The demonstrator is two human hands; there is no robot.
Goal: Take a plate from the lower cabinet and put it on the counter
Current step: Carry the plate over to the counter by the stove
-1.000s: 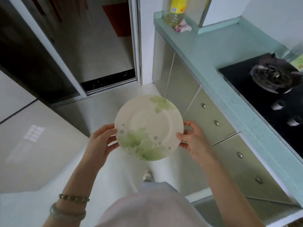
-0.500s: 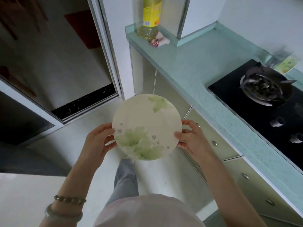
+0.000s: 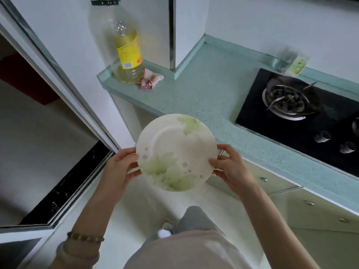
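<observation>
With the plate (image 3: 175, 152) already out of the cabinet and in the air, only the set-down remains. It hangs face-up between the left hand (image 3: 116, 169) and right hand (image 3: 231, 167), each grip pinching an opposite rim, just short of the teal surface (image 3: 204, 98), bare beside the oil bottle (image 3: 127, 53) and hob (image 3: 303, 117).

White walls (image 3: 272, 22) meet a pale green speckled worktop (image 3: 204, 94) that runs off to the right. A black hob (image 3: 291, 123) sits sunk into it, burner ring at the back, knobs along the front edge. At the far left corner stands a bottle of yellow oil (image 3: 127, 55). Pale green drawers (image 3: 320, 216) with round knobs below. Glossy white floor tiles (image 3: 145, 200), soft daylight, and a sliding door frame (image 3: 64, 90) on the left.
</observation>
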